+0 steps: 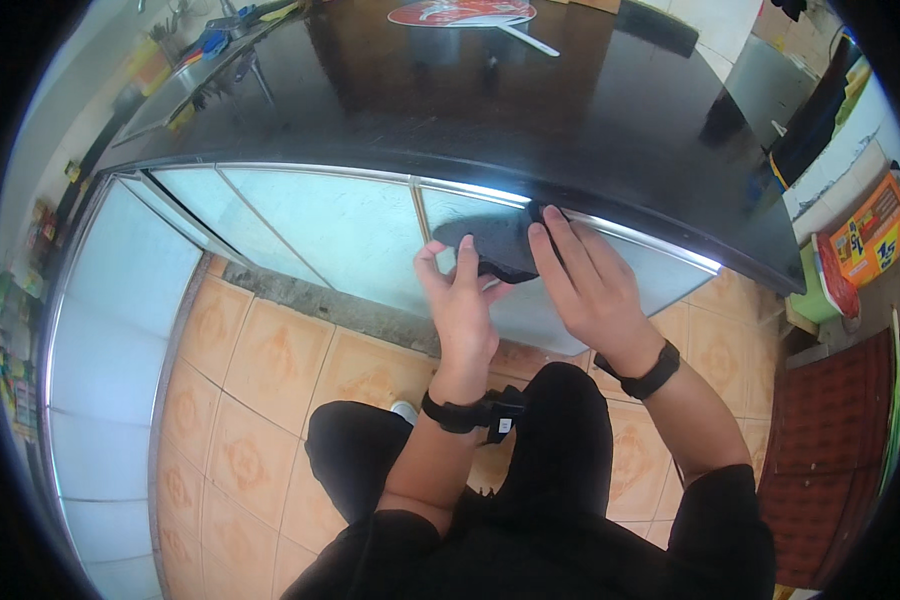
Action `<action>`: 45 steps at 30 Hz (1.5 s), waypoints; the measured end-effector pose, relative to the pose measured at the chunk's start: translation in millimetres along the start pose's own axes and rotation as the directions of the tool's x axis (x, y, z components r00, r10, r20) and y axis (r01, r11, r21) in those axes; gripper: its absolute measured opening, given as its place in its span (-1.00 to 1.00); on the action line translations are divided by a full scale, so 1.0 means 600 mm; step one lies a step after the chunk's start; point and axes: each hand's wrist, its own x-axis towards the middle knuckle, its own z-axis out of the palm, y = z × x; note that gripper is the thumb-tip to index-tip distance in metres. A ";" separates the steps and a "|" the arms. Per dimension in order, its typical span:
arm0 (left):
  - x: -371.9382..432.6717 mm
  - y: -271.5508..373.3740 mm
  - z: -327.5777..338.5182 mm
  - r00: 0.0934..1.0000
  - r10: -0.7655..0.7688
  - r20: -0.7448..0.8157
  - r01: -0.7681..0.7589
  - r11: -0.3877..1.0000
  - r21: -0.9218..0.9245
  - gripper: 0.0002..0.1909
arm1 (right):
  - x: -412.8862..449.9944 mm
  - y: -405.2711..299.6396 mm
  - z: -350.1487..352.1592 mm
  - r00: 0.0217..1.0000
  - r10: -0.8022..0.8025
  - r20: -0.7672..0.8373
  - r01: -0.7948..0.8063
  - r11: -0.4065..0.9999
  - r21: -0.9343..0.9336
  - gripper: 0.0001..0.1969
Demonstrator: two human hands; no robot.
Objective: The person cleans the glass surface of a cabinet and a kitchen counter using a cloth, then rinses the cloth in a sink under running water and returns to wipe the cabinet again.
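Both hands hold a dark grey, soft-looking piece, perhaps a sock or other folded cloth item (495, 238), just in front of the counter's edge. My left hand (461, 292) pinches its rounded left end, thumb on top and fingers curled beneath. On the other end, my right hand (589, 281) lays its fingers over a black part near the counter edge. The fingers hide much of that end. Black straps circle both wrists, and a small black device (505, 414) sits by the left one.
A dark glossy countertop (450, 105) spans the front, above pale cabinet panels (322, 217). A red hand fan (461, 13) lies at its far side. Tiled floor (247, 442) surrounds my knees. At right are an orange package (870, 229), a green container (814, 281) and a reddish-brown woven panel (829, 450).
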 end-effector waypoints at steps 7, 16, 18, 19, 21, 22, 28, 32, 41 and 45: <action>0.060 0.048 -0.028 0.984 0.171 -0.050 -0.171 0.985 -0.001 -0.70 | 0.083 -0.045 0.060 0.997 0.017 -0.071 -0.014 0.999 0.033 -0.68; 0.149 0.107 -0.122 0.978 0.159 -0.134 -0.162 0.987 -0.008 -0.78 | 0.168 -0.125 0.100 0.995 0.034 0.098 -0.052 0.979 0.196 -0.75; 0.156 0.147 -0.126 0.988 0.029 -0.149 -0.005 0.988 0.156 -0.68 | 0.192 -0.129 0.094 0.983 0.028 0.181 -0.078 0.958 0.275 -0.75; 0.156 0.156 -0.141 0.983 0.038 -0.181 -0.012 0.989 0.146 -0.68 | 0.197 -0.132 0.090 0.971 0.038 0.238 -0.113 0.944 0.310 -0.74; 0.135 0.151 -0.182 0.881 -0.412 -0.231 0.464 0.846 0.263 -0.58 | 0.178 -0.143 0.077 0.889 0.029 0.456 -0.245 0.873 0.422 -0.77; 0.113 0.156 -0.200 0.872 -0.433 -0.228 0.488 0.806 0.335 -0.58 | 0.167 -0.146 0.065 0.762 0.017 0.647 -0.405 0.792 0.457 -0.81; -0.142 0.237 -0.202 0.594 -0.803 -0.047 0.781 0.561 0.274 -0.43 | 0.132 -0.123 -0.196 0.504 -0.142 0.852 -0.657 0.577 0.485 -0.57; -0.304 0.278 -0.125 0.601 -0.794 -0.097 0.772 0.545 0.326 -0.36 | 0.164 -0.074 -0.333 0.428 -0.243 0.870 -0.737 0.463 0.492 -0.61; -0.364 0.400 0.010 0.934 -0.277 -0.225 0.337 0.892 0.302 -0.52 | 0.310 0.003 -0.451 0.666 -0.385 0.639 -0.555 0.317 0.769 -0.67; -0.374 0.615 0.070 0.972 0.161 0.174 -0.226 0.412 0.883 -0.58 | 0.471 0.051 -0.528 0.635 -0.683 0.362 0.010 0.475 0.880 -0.74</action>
